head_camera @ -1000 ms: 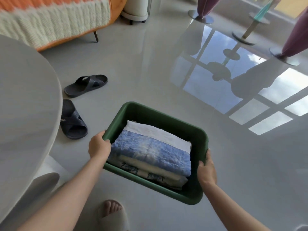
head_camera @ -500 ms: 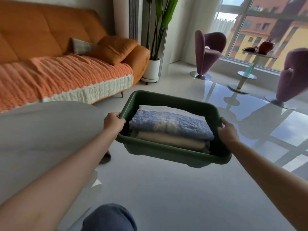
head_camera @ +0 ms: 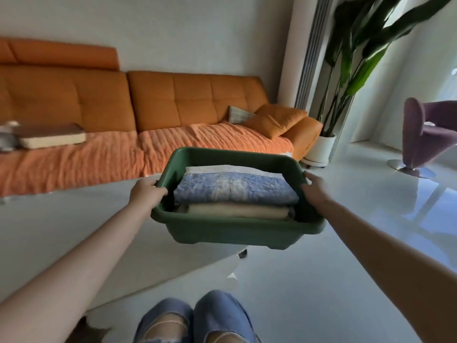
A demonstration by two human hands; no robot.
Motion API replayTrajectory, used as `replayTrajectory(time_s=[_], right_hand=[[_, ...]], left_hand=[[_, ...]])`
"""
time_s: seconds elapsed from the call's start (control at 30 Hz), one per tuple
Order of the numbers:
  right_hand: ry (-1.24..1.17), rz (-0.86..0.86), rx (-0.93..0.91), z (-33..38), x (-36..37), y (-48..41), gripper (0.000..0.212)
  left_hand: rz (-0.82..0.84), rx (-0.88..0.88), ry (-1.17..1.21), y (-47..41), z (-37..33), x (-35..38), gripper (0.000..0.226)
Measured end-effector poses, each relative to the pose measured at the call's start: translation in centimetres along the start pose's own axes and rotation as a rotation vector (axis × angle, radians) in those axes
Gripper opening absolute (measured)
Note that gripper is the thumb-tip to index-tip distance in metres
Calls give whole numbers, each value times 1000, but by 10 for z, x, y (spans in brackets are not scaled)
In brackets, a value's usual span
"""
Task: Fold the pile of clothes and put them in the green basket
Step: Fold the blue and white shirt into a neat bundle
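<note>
In mid-frame, green basket (head_camera: 235, 231): is being held level by its two short sides, overlapping the right end of the pale tabletop (head_camera: 61, 231); whether the two touch cannot be told.
Folded clothes (head_camera: 235, 191): are lying stacked inside the basket, a blue quilted piece on top and a cream one beneath.
Left hand (head_camera: 146, 191): is gripping the left rim, fingers curled over it.
Right hand (head_camera: 315, 191): is clasping the right rim.
Upper left, orange sofa (head_camera: 173, 100): is standing against the wall.
Right edge, potted plant (head_camera: 358, 58) and purple chair (head_camera: 420, 134): are standing on the glossy floor.
</note>
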State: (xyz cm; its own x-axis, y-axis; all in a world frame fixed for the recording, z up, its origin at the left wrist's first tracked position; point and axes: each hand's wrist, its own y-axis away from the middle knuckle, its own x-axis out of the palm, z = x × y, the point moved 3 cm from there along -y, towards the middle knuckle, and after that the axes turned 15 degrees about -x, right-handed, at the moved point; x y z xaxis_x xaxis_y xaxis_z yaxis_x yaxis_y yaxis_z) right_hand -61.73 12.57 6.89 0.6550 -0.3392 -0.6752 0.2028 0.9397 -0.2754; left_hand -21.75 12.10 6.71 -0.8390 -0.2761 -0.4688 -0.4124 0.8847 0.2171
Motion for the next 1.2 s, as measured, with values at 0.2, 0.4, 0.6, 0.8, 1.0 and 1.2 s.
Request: replayTrajectory(time_s=[0.2,0.4,0.6,0.8,1.0,1.2], right_hand=[[-156,207,-194,95,130,-8,45],[-242,323,-310,147,231,-9,29],[-103,399,-317,161,265,-21,44],[55,399,-344,158,276,-27,46],[43,413,-343,158,278,-27,46],[-18,453,-299,166,264,-15,47]], left_hand=[[-228,-195,61,-11,89,-114,5],[-431,-266,105,-12,145,-180,6],[-449,-270,98,-21,178,-188,16],[-428,-273,60,-31,180,-183,35],[-425,-298,24,-34,182,-182,37],[-492,-248,-122,-24,177,-188,66]])
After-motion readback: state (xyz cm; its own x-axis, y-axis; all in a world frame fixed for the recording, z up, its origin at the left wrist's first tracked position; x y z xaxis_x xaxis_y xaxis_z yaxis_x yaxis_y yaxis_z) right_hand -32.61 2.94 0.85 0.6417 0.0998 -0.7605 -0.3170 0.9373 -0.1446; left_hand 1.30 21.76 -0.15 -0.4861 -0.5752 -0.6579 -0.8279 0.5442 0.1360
